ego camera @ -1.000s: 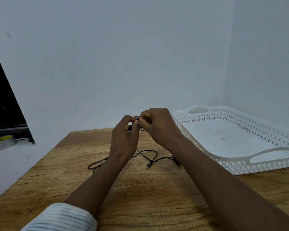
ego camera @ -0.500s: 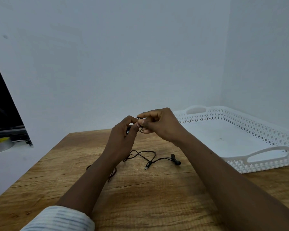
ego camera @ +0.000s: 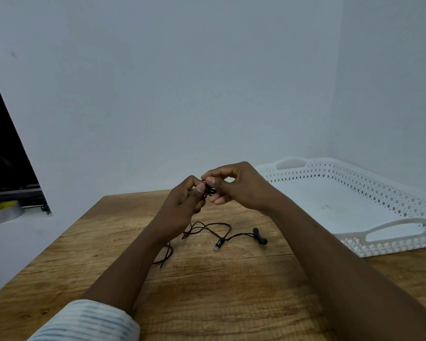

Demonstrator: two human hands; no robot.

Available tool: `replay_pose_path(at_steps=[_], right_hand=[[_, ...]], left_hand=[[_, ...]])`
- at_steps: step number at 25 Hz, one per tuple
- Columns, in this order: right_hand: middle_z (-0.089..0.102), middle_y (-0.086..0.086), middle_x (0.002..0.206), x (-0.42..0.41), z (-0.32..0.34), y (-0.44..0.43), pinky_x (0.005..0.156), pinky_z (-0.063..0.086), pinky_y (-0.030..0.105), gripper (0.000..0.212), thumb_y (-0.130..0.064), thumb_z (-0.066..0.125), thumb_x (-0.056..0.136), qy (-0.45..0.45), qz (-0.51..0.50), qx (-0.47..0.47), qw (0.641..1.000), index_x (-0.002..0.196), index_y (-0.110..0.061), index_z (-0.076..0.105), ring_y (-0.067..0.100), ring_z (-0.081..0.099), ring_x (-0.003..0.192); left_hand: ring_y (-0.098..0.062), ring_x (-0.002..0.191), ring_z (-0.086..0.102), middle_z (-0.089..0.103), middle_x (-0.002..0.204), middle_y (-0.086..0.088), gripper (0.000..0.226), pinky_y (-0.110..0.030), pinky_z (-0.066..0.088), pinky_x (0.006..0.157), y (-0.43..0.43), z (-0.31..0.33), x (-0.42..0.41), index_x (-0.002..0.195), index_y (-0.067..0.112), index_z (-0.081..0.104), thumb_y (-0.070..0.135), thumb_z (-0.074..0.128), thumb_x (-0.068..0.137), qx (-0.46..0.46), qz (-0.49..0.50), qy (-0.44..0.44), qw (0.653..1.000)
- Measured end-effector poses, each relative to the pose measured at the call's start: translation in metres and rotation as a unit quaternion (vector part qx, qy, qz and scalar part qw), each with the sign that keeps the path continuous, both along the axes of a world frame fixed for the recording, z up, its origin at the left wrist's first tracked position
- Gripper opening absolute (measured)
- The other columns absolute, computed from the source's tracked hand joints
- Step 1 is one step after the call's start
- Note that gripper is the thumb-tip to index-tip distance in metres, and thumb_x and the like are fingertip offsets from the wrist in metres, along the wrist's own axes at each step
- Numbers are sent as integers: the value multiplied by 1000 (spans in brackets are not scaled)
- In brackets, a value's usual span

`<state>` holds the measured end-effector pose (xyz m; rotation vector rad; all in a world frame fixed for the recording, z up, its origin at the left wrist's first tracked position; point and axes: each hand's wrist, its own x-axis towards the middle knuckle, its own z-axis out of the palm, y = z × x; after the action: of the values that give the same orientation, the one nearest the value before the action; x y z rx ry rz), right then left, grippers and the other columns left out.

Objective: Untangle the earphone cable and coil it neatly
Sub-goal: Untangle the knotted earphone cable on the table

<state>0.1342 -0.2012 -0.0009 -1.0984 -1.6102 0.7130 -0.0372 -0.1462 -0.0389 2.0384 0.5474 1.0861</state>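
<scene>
Earbud (ego camera: 260, 235) newly uncovered, hands (ego camera: 208, 190) hide knot

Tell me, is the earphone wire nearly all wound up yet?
Not yet. Both the left hand and the right hand pinch a small bunch of the wire above the table. The rest lies in loose, crossed loops, with the plug and an earbud lying free. Most winding is left.

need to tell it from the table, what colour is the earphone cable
Black, seen in the head view: the earphone cable.
</scene>
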Motion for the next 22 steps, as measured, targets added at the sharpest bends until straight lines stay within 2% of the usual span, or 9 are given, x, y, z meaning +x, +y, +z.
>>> replay_pose_path(at_steps=[3,5,7,9,12,15,17,19,22], right_hand=[[71,5,83,2,0,2,58,59,24,14,-16,67,91,-32,-77,29,996,101,-8,74,13,70,57],[70,-2,82,2,0,3,55,58,26,9,-16,70,88,-71,-119,67,988,95,-17,75,12,67,52],[69,-6,88,1,1,4,55,55,25,14,-13,67,86,-117,-127,92,981,87,-24,76,10,65,54],[69,-6,90,0,2,4,57,57,27,18,-11,64,86,-137,-115,86,980,87,-25,76,14,67,58],[72,-10,78,-1,4,1,63,59,32,14,-19,62,90,-115,-86,43,989,91,-24,75,16,68,55],[75,-7,93,-2,4,-1,56,50,23,13,-27,64,93,-124,-69,39,989,92,-22,76,-1,59,50],[74,-7,86,1,4,0,57,41,17,13,-24,67,91,-100,-74,30,992,88,-15,76,-9,54,49],[67,-14,75,3,4,1,60,39,16,13,-24,66,92,-61,-83,15,995,87,-14,73,-12,54,51],[60,-19,73,-1,3,3,67,41,17,19,-26,63,94,-29,-110,25,993,94,-10,72,-8,56,64]], left_hand=[[-8,52,29,38,63,-4,26,-18,28,49,-2,1,1,86,9,44,27,37,104,-14,-17,-7,1000],[-8,52,29,38,64,-6,27,-18,28,49,-3,1,2,88,7,44,28,37,104,-22,-19,-8,1000],[-7,51,30,40,63,-3,28,-18,28,48,-5,1,4,87,8,45,29,37,104,-30,-5,-11,999],[-6,50,32,42,60,2,27,-18,29,47,-5,2,4,85,13,47,30,38,103,-26,10,-17,999],[-8,52,32,41,59,2,26,-19,29,48,-2,1,3,84,15,50,30,40,101,-7,5,-13,1000],[-10,52,30,36,60,-2,28,-20,27,50,1,-1,2,85,9,49,31,43,102,-9,-23,0,1000],[-12,53,29,34,62,-7,28,-23,25,51,1,0,1,88,7,49,30,44,101,-8,-42,26,999],[-11,53,29,35,61,-4,32,-21,26,50,-3,2,0,90,2,50,31,42,101,2,-51,53,997],[-9,51,30,34,58,4,47,-19,26,49,-11,6,3,86,-6,51,38,40,100,25,-31,70,997]])
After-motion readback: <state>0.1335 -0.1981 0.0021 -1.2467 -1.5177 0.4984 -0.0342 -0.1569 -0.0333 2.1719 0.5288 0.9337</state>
